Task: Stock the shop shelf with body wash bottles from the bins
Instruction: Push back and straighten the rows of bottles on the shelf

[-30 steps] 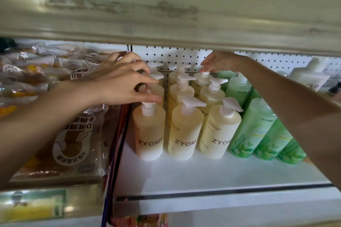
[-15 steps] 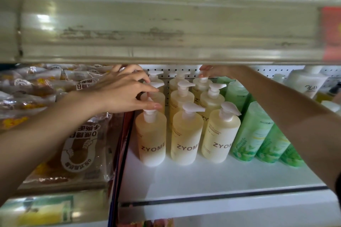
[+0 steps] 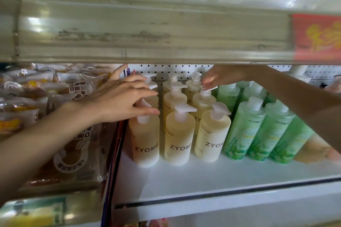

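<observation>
Head view: the white shelf (image 3: 203, 180) carries a block of pale yellow pump bottles (image 3: 179, 134), three across at the front with more rows behind, their labels reading "ZYOM" as far as they show. They stand upright and close together, back towards the pegboard panel (image 3: 166, 69).

The left hand (image 3: 125, 99) reaches in from the left over the front-left bottle (image 3: 145, 140). Its fingers are straight and spread, and its thumb lies across that bottle's white pump neck, so its grip is apart and clamped on nothing.

The right hand (image 3: 219, 77) comes in from the right under the upper shelf edge (image 3: 147, 33). Its fingertips are bunched together and point down, pinching the pump head of the second-row bottle (image 3: 203, 103) in the right column.

Just beside the yellow block on the right stand green bottles (image 3: 245, 131), leaning in the wide-angle frame. Left of the shelf divider lie packaged snacks (image 3: 70, 153) in clear wrappers. A red label (image 3: 315, 37) sits on the upper shelf edge at the right.
</observation>
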`<action>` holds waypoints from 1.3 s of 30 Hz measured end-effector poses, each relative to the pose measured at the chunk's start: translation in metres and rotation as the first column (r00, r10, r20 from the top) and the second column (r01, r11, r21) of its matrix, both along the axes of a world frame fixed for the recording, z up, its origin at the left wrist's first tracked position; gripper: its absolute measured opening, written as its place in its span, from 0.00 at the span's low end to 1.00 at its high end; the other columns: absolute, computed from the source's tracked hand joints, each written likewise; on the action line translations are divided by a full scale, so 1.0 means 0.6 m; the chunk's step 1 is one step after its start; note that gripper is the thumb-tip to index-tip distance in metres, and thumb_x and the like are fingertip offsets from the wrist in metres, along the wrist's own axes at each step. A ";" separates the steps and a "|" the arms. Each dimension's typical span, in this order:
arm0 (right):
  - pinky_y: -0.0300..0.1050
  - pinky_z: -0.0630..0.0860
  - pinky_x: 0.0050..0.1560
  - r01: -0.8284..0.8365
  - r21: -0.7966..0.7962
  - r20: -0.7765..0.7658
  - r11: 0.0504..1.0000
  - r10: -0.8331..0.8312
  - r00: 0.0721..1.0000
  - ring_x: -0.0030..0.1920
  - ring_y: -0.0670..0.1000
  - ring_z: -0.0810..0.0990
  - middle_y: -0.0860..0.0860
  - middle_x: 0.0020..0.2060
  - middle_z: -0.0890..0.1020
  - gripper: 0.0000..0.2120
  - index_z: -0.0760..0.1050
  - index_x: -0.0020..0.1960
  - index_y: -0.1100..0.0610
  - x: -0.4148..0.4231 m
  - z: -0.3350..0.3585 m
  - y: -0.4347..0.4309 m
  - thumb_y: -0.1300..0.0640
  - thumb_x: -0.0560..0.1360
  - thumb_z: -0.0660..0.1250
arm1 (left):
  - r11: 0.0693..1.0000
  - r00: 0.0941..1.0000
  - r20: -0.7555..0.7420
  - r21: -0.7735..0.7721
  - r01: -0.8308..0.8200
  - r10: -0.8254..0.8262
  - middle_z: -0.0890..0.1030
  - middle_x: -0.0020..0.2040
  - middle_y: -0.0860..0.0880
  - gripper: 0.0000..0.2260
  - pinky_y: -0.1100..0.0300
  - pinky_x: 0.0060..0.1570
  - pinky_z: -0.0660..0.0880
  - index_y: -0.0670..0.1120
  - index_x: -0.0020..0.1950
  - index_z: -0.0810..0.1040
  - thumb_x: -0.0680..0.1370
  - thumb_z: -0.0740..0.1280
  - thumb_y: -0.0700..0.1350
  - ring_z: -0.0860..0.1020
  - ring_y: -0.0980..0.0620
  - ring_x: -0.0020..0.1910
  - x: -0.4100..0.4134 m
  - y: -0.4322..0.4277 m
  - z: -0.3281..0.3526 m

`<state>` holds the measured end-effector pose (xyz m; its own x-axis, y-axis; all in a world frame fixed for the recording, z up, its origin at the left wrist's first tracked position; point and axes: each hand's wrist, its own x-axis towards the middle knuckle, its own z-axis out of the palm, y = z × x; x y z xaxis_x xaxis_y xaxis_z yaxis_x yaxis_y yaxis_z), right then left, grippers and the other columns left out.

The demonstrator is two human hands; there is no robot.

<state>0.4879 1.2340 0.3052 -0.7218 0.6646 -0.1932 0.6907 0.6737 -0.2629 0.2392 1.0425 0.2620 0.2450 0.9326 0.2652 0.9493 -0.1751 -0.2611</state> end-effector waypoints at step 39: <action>0.37 0.74 0.58 -0.049 0.048 -0.025 0.998 0.051 0.998 0.51 0.38 0.79 0.38 0.48 0.83 0.14 0.82 0.55 0.49 0.052 -0.008 -0.102 0.46 0.71 0.70 | 0.978 0.971 0.144 0.111 0.174 -0.189 0.80 0.58 0.54 0.34 0.47 0.75 0.50 0.54 0.66 0.75 0.72 0.47 0.71 0.75 0.53 0.62 0.057 -0.004 -0.001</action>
<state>0.5192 1.1730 0.3007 -0.7587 0.6355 -0.1433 0.6492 0.7193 -0.2474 0.2734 1.0401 0.2616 0.3574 0.8440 0.3999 0.9338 -0.3295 -0.1392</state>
